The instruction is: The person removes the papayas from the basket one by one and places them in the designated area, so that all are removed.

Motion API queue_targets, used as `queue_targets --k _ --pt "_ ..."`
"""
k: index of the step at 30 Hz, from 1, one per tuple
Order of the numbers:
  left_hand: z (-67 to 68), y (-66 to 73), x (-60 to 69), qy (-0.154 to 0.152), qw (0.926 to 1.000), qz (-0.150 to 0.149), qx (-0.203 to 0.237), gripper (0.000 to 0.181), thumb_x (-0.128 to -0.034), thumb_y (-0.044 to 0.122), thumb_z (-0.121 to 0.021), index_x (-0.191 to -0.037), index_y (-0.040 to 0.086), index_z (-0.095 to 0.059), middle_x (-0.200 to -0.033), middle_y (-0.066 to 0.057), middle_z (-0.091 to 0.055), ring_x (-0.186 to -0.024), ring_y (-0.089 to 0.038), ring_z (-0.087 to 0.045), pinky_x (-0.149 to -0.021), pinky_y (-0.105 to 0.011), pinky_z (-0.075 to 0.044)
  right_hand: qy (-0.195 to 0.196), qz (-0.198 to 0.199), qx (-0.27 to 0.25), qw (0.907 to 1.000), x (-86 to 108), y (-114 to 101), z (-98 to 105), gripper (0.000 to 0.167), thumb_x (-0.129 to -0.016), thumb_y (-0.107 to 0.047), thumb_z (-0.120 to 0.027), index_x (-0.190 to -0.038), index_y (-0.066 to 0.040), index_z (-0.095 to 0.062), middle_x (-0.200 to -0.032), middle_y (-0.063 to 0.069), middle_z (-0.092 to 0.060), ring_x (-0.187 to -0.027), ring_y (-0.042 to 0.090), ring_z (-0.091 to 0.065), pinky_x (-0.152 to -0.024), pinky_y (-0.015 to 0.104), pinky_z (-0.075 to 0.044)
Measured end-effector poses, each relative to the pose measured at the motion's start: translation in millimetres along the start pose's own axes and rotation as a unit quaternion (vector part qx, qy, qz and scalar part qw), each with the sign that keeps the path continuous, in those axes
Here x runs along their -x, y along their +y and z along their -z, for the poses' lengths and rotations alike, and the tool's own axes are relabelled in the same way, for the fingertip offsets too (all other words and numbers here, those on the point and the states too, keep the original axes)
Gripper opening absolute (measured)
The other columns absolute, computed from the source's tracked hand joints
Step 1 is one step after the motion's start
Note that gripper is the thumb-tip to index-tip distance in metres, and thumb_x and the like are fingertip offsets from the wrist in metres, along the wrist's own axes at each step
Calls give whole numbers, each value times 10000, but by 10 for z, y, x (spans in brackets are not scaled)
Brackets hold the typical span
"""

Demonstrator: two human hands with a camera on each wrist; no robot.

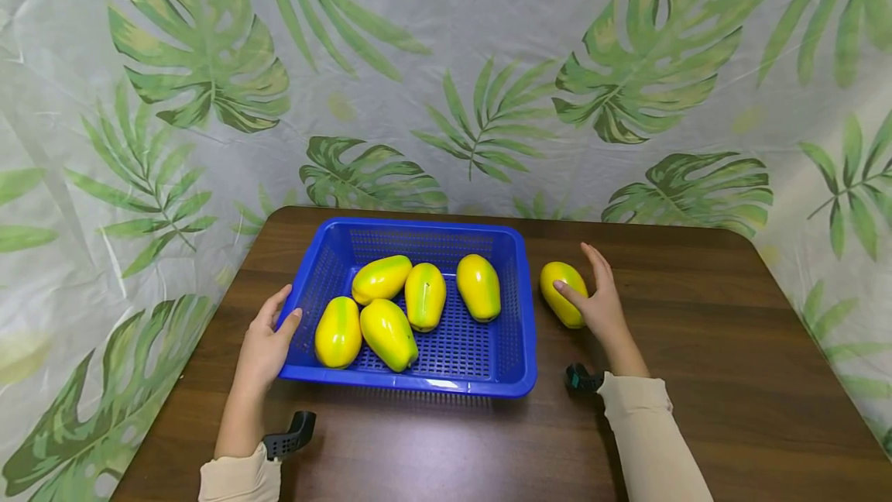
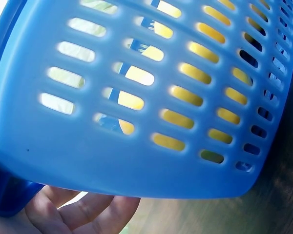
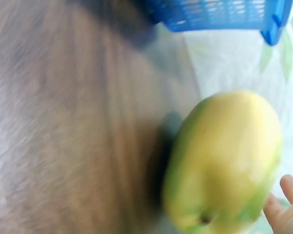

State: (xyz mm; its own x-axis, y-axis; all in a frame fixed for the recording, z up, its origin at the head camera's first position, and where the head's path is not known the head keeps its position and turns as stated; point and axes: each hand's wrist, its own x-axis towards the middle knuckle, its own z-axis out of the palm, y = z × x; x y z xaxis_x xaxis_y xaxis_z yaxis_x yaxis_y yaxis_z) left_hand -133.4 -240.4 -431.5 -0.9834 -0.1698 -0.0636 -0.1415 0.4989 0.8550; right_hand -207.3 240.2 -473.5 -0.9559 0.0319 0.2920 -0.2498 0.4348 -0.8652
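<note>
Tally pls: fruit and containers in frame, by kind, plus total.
Blue basket: 1
Yellow-green fruits: 6 (5 inside the basket, 1 outside it)
Total: 7

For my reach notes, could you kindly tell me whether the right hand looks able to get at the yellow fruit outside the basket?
Yes, most likely: the right hand is at the yellow fruit, and the blue basket stands on the fruit's other side, leaving the way apparently free.
</note>
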Motion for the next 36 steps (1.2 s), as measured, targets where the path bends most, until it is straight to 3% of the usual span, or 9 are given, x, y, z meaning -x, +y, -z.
queue_targets --k 8,21,28,36 --pt "1 -8 1 -28 10000 40 26 536 -951 352 -408 -1428 159 -259 -1315 -238 -407 -1111 -374 -456 -906 -530 -330 -303 289 -168 9990 18 -558 19 782 -785 -99 -692 -1413 -42 -230 -1428 193 -183 -1241 409 -221 -974 528 -224" --pt "2 -11 2 -47 10000 44 41 532 -952 346 -407 -1429 164 -256 -1316 -237 -407 -1103 -372 -461 -905 -524 -333 -874 786 57 9931 -8 -1108 -90 809 -757 -45 -711 -1412 -65 -238 -1419 182 -206 -1186 383 -316 -927 525 -300" --pt "0 -6 1 -38 10000 41 32 528 -951 345 -410 -1426 167 -264 -1301 -237 -424 -1078 -368 -480 -881 -516 -360 -1251 1102 293 9856 -155 -877 -254 863 -746 -221 -743 -1426 -259 -212 -1446 26 -190 -1186 336 -342 -918 476 -341" --pt "0 17 3 14 10000 22 32 525 -952 335 -413 -1423 151 -270 -1284 -244 -438 -1063 -368 -491 -865 -509 -378 -1652 1305 324 9770 -215 -933 -404 856 -750 -227 -738 -1427 -221 -216 -1446 21 -188 -1210 348 -316 -918 466 -351"
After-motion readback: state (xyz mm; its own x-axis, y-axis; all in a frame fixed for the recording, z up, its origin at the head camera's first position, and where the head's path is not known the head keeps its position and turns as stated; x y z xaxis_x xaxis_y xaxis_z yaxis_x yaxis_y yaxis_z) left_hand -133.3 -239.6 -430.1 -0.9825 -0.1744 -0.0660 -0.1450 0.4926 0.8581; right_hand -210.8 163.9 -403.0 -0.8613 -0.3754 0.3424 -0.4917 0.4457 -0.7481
